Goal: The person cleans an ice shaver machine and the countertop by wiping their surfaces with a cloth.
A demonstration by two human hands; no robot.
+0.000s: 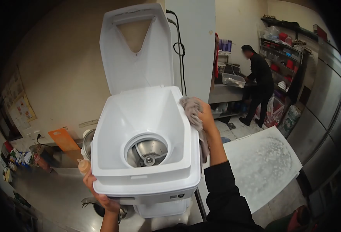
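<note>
Grey cloth (192, 110) part-hidden in right hand (208, 117)

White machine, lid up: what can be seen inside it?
Through the white funnel, a spoked metal hub and shiny metal around it show; the funnel covers whatever lies farther out below.

Dim, warm light on wall (62, 69); fisheye bends steel doors (321, 96); corners black; white machine (145, 112) brightest.
</note>
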